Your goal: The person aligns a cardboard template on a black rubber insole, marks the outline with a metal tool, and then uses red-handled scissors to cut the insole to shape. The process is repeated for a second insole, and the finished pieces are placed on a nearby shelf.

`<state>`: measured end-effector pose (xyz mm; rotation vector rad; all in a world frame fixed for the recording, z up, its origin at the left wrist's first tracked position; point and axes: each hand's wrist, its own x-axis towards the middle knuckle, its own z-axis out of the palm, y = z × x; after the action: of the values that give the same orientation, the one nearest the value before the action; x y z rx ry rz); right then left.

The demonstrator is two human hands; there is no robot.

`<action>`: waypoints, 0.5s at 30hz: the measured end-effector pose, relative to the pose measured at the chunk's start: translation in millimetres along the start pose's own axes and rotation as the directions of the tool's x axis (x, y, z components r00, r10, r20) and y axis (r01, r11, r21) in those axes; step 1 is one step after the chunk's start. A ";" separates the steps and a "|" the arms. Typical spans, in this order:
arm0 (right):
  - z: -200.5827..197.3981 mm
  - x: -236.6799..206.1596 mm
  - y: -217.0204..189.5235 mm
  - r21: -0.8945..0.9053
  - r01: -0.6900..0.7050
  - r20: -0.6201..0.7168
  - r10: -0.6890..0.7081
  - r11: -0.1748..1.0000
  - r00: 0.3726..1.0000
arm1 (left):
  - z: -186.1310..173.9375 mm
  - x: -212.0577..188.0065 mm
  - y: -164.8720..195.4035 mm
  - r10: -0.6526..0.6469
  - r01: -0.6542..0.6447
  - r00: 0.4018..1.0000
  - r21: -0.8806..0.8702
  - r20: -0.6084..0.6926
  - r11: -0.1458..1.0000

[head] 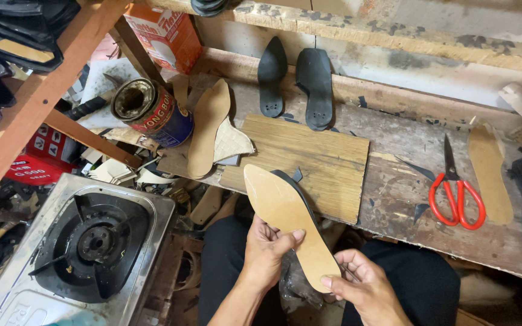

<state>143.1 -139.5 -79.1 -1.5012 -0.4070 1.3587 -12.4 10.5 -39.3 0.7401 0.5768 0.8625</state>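
I hold a tan shoe insole (282,211) over my lap, with a black sole edge showing behind its right side. My left hand (267,247) grips its middle from the left, thumb across the tan face. My right hand (364,284) pinches the heel end from below. The toe points up toward a wooden board (327,157) on the workbench.
Two black soles (315,84) lean against the back wall. Another tan insole (208,124) lies beside a tipped glue can (152,111). Red-handled scissors (454,193) and a tan insole (490,169) lie at the right. A gas stove (86,247) stands at the lower left.
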 end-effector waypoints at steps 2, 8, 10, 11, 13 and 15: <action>2.8 -3.2 -9.3 0.020 -0.035 0.007 0.035 0.999 0.999 | 1.3 0.0 0.6 0.005 -0.005 1.000 0.007 -0.018 1.000; 16.6 -5.2 -25.1 0.080 0.069 0.051 -0.073 0.994 0.996 | 9.1 -0.2 3.7 0.002 -0.002 1.000 0.004 0.025 1.000; 20.3 -2.4 -25.5 0.008 0.049 0.013 -0.049 0.999 0.999 | 9.7 -1.1 4.7 -0.016 0.016 1.000 0.009 0.024 1.000; 20.4 -2.7 -25.0 0.016 0.049 0.009 -0.049 0.999 0.999 | 9.9 -1.0 5.0 -0.023 0.023 0.999 0.011 0.023 1.000; 19.9 -2.3 -23.3 0.031 0.049 0.002 -0.049 0.998 0.999 | 10.3 -1.0 5.5 -0.034 0.034 0.999 -0.005 0.029 0.999; 18.6 -2.2 -20.9 0.011 0.067 0.000 -0.067 0.998 0.998 | 11.2 -1.9 6.4 -0.040 0.041 0.999 -0.010 0.035 0.999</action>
<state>133.8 -124.2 -57.5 -1.4660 -0.4459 1.3065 -8.4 7.9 -27.2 0.7302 0.5543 0.8131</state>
